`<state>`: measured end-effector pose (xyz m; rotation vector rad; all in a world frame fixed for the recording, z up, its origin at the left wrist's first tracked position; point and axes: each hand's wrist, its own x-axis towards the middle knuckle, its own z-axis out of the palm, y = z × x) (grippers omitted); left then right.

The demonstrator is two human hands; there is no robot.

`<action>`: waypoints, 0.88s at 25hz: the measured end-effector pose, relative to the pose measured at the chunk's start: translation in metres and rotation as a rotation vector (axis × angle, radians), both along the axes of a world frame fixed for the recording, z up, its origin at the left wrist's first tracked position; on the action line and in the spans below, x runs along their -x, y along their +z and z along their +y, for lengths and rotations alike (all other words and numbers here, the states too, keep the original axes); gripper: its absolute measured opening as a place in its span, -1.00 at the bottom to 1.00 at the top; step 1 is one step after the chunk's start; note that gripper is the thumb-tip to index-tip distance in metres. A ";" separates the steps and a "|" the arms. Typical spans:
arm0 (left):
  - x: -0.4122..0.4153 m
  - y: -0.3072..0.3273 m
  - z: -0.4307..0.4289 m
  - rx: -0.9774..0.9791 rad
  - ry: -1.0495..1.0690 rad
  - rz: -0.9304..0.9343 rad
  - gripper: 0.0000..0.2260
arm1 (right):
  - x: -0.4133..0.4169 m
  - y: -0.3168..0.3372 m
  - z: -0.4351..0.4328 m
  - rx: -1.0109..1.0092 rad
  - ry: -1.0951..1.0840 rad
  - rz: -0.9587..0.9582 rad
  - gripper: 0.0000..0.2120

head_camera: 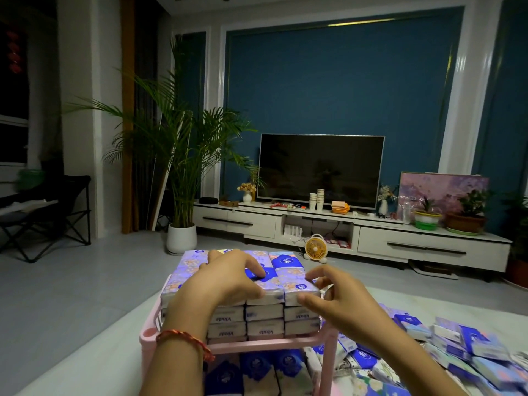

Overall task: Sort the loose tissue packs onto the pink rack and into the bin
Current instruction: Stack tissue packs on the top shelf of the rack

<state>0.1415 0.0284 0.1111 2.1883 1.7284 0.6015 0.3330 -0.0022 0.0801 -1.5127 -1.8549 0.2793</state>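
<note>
A single wide-angle head camera is looking forward and slightly down from just behind the hands, sitting close over the left hand (220, 284) and right hand (334, 298), whose forearms are running off the bottom edge. The packs (243, 281) under the fingers and the rack (257, 345) beneath them are filling the lower middle at close range, while loose packs (457, 352) are spilling off to the right of the grip. Beyond the grip the view is facing a far blue wall (343, 81) with a TV (321, 170), straight lines bowing near the edges, and no second view is sharing the scene.
</note>
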 end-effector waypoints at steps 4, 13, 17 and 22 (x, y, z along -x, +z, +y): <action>0.020 0.005 0.004 -0.145 0.062 -0.391 -0.71 | -0.003 0.007 0.011 0.006 -0.005 0.347 -0.70; 0.058 -0.009 0.000 0.089 0.356 -1.122 -0.70 | 0.030 0.000 0.045 0.414 -0.030 0.855 -0.40; 0.066 -0.017 0.001 0.291 0.299 -1.227 -0.61 | 0.024 0.001 0.047 0.513 -0.002 0.921 -0.35; 0.063 -0.022 0.004 0.426 0.223 -1.306 -0.47 | 0.017 -0.004 0.054 0.563 0.020 0.901 -0.33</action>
